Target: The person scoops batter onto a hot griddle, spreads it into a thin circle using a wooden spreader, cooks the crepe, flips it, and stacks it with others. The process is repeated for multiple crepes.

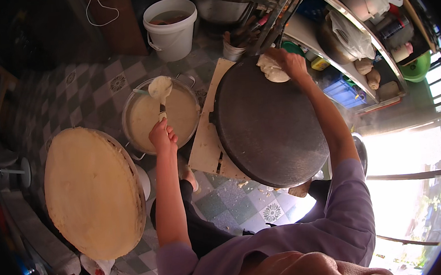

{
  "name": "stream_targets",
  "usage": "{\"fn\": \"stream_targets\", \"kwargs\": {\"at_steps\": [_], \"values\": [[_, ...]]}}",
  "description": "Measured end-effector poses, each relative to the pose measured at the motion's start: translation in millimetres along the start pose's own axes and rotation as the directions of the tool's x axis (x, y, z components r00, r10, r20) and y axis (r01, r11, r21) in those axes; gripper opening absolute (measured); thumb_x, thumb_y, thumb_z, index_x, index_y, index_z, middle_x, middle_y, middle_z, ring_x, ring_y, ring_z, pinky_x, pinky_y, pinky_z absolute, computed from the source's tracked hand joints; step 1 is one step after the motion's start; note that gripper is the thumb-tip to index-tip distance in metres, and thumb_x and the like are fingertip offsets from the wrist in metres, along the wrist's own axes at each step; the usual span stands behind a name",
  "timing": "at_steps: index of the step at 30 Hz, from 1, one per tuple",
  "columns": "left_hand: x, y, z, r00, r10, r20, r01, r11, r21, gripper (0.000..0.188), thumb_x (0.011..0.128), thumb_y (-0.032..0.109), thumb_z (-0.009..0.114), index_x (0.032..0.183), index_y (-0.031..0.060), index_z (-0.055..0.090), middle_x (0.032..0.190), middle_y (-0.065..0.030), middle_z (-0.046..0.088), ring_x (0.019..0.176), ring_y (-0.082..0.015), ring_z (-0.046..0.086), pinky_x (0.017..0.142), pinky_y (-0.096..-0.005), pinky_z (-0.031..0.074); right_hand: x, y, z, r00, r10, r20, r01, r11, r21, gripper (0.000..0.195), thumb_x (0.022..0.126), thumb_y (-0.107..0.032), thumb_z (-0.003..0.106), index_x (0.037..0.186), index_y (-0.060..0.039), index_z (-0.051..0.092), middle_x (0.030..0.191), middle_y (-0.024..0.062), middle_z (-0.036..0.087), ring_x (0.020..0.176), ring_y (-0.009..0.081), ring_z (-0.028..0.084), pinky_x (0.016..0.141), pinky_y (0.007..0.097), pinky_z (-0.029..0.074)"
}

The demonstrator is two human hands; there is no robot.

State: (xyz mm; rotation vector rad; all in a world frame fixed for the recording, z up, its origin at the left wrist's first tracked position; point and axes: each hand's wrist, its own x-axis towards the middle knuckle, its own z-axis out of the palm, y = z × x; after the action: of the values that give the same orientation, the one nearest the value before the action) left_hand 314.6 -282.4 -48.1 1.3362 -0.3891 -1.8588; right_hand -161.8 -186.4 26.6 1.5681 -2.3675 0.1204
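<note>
My left hand (163, 135) grips the handle of a batter-coated ladle (160, 89), whose bowl is above a metal pot of pale batter (138, 118). My right hand (290, 63) is at the far edge of a large round dark griddle (269, 126), on a pale crumpled cloth or dough-like wad (273, 69); its fingers are partly hidden, and I cannot tell which material it is. The griddle's visible surface is dark and bare apart from that wad. At the left, a stack of large thin round flatbreads (92, 192) lies on a round board.
A white bucket (171, 33) holding liquid stands beyond the pot. A pale board (202, 154) lies under the griddle's left side. Shelves at the upper right hold a blue basket (344, 92), bags and containers. Crumbs are scattered over the tiled floor (240, 201).
</note>
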Motion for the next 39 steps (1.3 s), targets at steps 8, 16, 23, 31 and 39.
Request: {"fn": "stream_targets", "kwargs": {"at_steps": [8,16,23,31,39], "values": [[101.5,-60.1,-70.7,0.966,-0.192,-0.172,0.18,0.98,-0.084,0.02,0.096,0.017,0.062,0.082,0.0104,0.049,0.059,0.0001,0.041,0.045,-0.013,0.036,0.042,-0.0311,0.029,-16.7,-45.8,-18.3,0.989,-0.137,-0.05,0.142,0.981,0.128,0.017,0.09,-0.02,0.057,0.105,-0.0149,0.062,0.081,0.02,0.068,0.079,0.0411,0.067,0.069,0.0528,0.052],[117.2,-85.7,-82.9,0.941,-0.325,-0.09,0.303,0.932,-0.199,0.005,0.095,0.007,0.046,0.091,0.0076,0.048,0.074,-0.011,0.051,0.059,-0.0203,0.048,0.069,-0.0398,0.058,-8.2,-13.3,-6.1,0.999,0.007,-0.046,-0.005,0.999,0.041,0.022,0.087,-0.015,0.058,0.109,-0.0144,0.062,0.083,0.0193,0.07,0.081,0.0399,0.068,0.068,0.0514,0.053],[124.9,-94.7,-82.2,0.904,-0.233,-0.357,0.297,0.945,0.135,0.018,0.092,0.015,0.047,0.103,0.0039,0.057,0.09,-0.0167,0.059,0.075,-0.0302,0.059,0.079,-0.0512,0.056,-14.1,-32.7,-21.6,0.995,-0.092,-0.033,0.09,0.995,-0.043,0.014,0.088,-0.012,0.054,0.1,-0.0115,0.061,0.077,0.0208,0.069,0.074,0.0384,0.069,0.066,0.05,0.055],[69.8,-55.5,4.0,0.966,0.247,-0.079,-0.016,0.36,0.933,0.05,0.084,0.041,0.065,0.127,0.0151,0.065,0.129,-0.0177,0.06,0.125,-0.0385,0.051,0.1,-0.0529,0.044,-35.1,-62.7,-5.5,0.973,-0.23,-0.034,0.229,0.973,-0.019,0.034,0.086,-0.007,0.053,0.119,-0.0143,0.059,0.083,0.0161,0.07,0.076,0.0359,0.07,0.065,0.0475,0.055],[2.0,-10.8,12.2,0.81,0.574,0.115,-0.508,0.591,0.627,0.044,0.084,0.018,0.07,0.128,0.0138,0.065,0.131,-0.0154,0.057,0.129,-0.0318,0.046,0.107,-0.0436,0.038,-26.4,-68.0,-7.1,0.985,-0.111,-0.135,0.109,0.994,-0.025,0.024,0.089,-0.008,0.05,0.111,-0.0096,0.057,0.081,0.0171,0.071,0.071,0.037,0.07,0.063,0.05,0.056]]}}
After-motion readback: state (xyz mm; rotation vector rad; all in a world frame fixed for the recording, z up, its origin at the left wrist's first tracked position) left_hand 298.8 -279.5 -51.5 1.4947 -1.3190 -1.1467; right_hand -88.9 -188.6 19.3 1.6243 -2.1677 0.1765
